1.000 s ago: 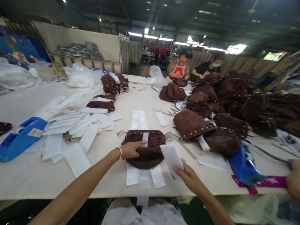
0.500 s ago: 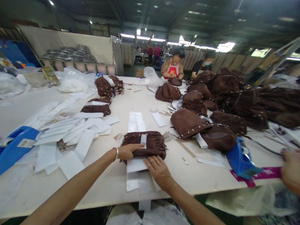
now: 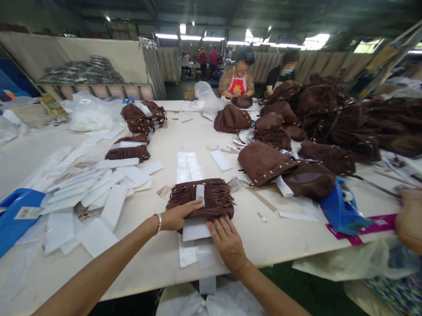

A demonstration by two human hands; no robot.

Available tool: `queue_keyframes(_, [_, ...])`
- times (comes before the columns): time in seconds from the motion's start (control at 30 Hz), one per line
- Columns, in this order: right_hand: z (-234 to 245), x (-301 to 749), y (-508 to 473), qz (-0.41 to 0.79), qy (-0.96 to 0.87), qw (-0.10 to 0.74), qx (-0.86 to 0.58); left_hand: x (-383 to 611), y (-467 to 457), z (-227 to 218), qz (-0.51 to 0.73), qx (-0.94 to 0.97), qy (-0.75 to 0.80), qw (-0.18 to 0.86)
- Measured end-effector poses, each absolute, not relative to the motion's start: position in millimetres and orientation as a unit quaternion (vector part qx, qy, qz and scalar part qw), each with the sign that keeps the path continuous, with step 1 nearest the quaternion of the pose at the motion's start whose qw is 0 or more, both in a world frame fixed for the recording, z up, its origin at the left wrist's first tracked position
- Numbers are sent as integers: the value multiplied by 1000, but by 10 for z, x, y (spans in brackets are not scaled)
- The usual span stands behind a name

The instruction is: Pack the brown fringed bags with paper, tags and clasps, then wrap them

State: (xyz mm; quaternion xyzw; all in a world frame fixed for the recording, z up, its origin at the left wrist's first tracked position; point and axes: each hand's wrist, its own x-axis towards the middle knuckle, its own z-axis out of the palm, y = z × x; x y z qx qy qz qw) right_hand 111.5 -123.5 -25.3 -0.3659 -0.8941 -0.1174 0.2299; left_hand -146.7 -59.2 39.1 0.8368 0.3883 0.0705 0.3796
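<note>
A folded brown fringed suede bag (image 3: 212, 200) lies on the white table (image 3: 151, 253) right in front of me. My left hand (image 3: 180, 215) rests on its near left edge, fingers stretched flat over the suede. My right hand (image 3: 228, 240) lies flat, fingers spread, on white foam sheets (image 3: 195, 232) that stick out from under the bag's near edge. A narrow white strip (image 3: 200, 194) runs down the middle of the bag.
Several loose white foam strips (image 3: 101, 186) and a blue tape dispenser (image 3: 5, 223) lie to the left. Brown bags (image 3: 283, 170) pile up at the right, with another dispenser (image 3: 341, 210). Another person's hand (image 3: 414, 220) is at the far right; two people work at the far end.
My right hand, which held a white sheet in the air, came down flat on the sheets at the bag's near edge. The bag's lower part is folded up. My left hand stayed put.
</note>
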Motion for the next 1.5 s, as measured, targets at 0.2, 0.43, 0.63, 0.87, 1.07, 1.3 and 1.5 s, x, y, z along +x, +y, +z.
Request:
queue_keyframes(0.2, [-307,1042,-1156,-104,-889,186,-405,-1405,-636,419,37,870,375,317])
queue_keyframes(0.43, [-247,1042,-1130,-47,-888,185,-419,-1304,-839,351,17,898,381,220])
queue_keyframes(0.63, [-203,1216,-1152,11,-884,234,-405,-1169,-1027,144,40,889,443,110])
queue_keyframes(0.87, [-31,1450,-1015,-16,-867,277,-414,-1133,-1089,119,40,891,449,45])
queue_keyframes(1.07, [3,1575,-725,19,-926,183,-331,-996,-1154,23,29,883,467,-37])
queue_keyframes(1.3, [-111,1611,-648,40,-918,216,-331,-824,-1262,124,39,864,494,-92])
queue_keyframes(1.5, [-86,1663,-687,104,-902,257,-332,-653,-1082,225,41,923,379,-53])
